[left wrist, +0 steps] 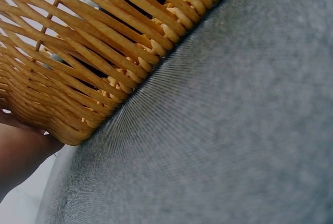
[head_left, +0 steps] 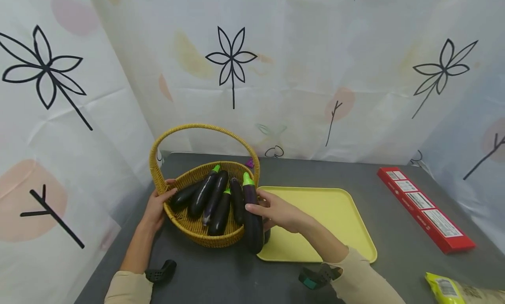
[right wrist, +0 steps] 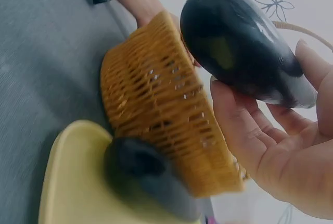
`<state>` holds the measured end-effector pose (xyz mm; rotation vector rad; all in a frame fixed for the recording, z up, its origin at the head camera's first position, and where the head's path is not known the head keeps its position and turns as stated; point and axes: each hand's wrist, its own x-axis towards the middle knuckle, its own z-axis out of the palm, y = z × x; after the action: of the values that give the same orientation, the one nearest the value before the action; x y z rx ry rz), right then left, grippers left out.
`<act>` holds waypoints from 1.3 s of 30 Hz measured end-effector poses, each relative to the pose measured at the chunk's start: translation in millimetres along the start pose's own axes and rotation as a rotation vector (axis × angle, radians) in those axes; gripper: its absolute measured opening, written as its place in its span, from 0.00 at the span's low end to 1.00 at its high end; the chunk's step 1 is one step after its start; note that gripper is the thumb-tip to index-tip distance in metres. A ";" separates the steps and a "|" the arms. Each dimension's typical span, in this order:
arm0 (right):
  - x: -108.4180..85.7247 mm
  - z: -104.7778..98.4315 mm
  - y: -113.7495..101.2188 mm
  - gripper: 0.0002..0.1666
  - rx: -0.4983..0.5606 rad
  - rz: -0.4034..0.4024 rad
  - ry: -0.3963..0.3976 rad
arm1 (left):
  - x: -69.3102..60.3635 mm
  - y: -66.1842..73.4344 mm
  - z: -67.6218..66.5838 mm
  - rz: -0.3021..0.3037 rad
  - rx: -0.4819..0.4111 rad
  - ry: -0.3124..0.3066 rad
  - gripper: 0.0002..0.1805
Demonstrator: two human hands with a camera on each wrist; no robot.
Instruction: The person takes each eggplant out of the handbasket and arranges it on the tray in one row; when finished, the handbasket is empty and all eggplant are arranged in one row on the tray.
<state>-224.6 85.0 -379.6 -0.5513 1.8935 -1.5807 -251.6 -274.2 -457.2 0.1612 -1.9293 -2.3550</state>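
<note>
A yellow wicker basket (head_left: 197, 238) with a tall arched handle holds several dark eggplants (head_left: 203, 194), some with bright green caps. My left hand (head_left: 155, 207) grips the basket's left rim; in the left wrist view part of that hand (left wrist: 23, 153) shows against the wicker side. My right hand (head_left: 282, 212) holds an eggplant (head_left: 252, 220) with a green cap, above the basket's right rim. In the right wrist view, thumb and fingers pinch this eggplant (right wrist: 234, 41). Below it, another eggplant (right wrist: 151, 177) lies on the yellow tray (right wrist: 67, 182), mostly hidden in the head view.
The yellow tray (head_left: 327, 216) lies right of the basket on a grey table (head_left: 221, 277). Farther right are a red box (head_left: 426, 207) and a yellow-ended packet (head_left: 446, 288) at the lower edge. A patterned cloth (head_left: 296, 76) hangs behind. Something small and purple (head_left: 250, 163) shows behind the basket.
</note>
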 end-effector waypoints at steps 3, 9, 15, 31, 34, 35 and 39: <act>-6.4 -8.8 7.8 0.44 0.005 -0.006 -0.021 | -0.3 0.9 -1.0 0.003 0.004 -0.006 0.14; -17.4 -28.9 28.0 0.42 -0.011 0.027 0.000 | -0.9 1.1 -1.7 0.004 0.006 -0.013 0.14; -20.5 -48.9 45.7 0.38 -0.032 0.078 0.060 | -0.2 2.2 -2.3 0.005 0.013 -0.021 0.15; 7.4 -52.0 65.8 0.34 -0.431 0.203 0.415 | -3.2 0.9 0.1 0.004 -0.001 -0.017 0.13; 9.9 -48.8 64.0 0.35 -0.450 0.196 0.423 | -2.6 1.6 0.6 0.004 -0.007 -0.021 0.13; 10.4 -48.1 63.6 0.35 -0.443 0.192 0.420 | -2.3 1.8 0.6 0.005 -0.012 -0.022 0.14; 11.2 -47.8 63.8 0.35 -0.386 0.194 0.403 | -2.2 1.9 0.3 0.009 -0.021 -0.023 0.14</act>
<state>-261.2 125.3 -439.0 -0.1987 2.4970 -1.2731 -249.4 -274.0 -455.2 0.1239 -1.9100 -2.3808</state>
